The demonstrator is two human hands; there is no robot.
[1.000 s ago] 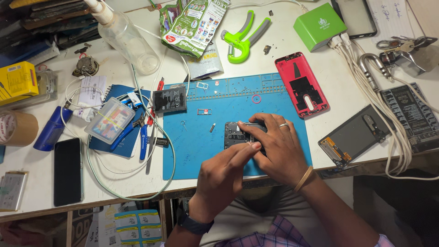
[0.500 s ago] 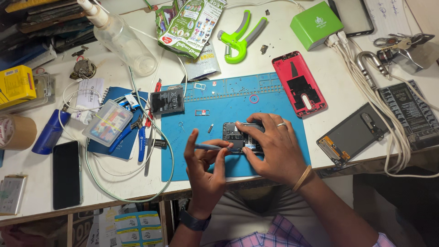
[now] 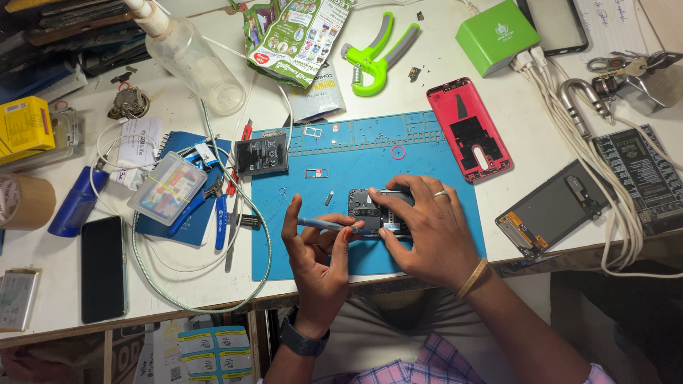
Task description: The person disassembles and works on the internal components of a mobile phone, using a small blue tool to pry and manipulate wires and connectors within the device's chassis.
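Two hands are at work: the left hand (image 3: 316, 252) and the right hand (image 3: 425, 227). One opened phone (image 3: 370, 210) lies on one blue repair mat (image 3: 427, 142), with one thin tool (image 3: 324, 225) over it. There is one red back cover (image 3: 469, 128), one detached display panel (image 3: 551, 211), one black phone (image 3: 103, 267), one black battery (image 3: 261, 154), one clear bottle (image 3: 188, 53), one green hand gripper (image 3: 373, 57), one green box (image 3: 496, 35), one tape roll (image 3: 25, 201), and about three small metal trays (image 3: 316, 173), though these are tiny.
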